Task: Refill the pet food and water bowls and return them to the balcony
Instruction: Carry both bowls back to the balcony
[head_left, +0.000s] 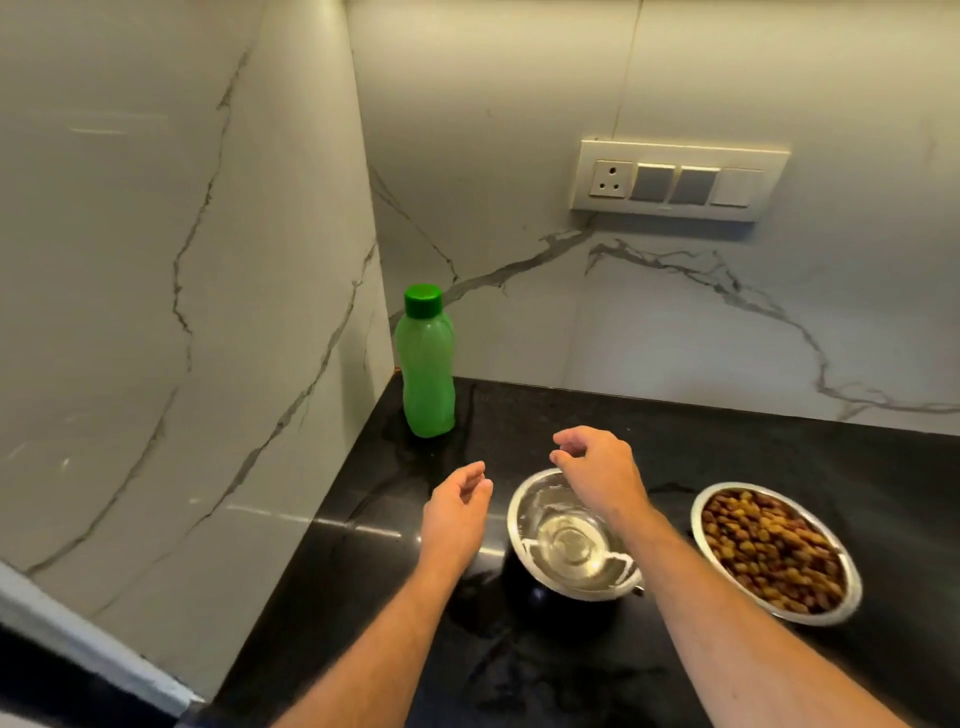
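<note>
Both bowls look filled: water bowl (571, 540) centre, food bowl (774, 551) at three o'clock. Left hand (457, 512) and right hand (597, 467) hover, grips loosely spread, empty. Next: carry both out level.

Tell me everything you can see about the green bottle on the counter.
The green bottle is translucent light green, plastic by its look, with a waisted body and a darker green screw cap, which is on. It stands upright on the black counter, in the back left corner, close to the marble-patterned walls. Neither hand touches it; the left hand is the nearer one. How full it is cannot be told.
</note>
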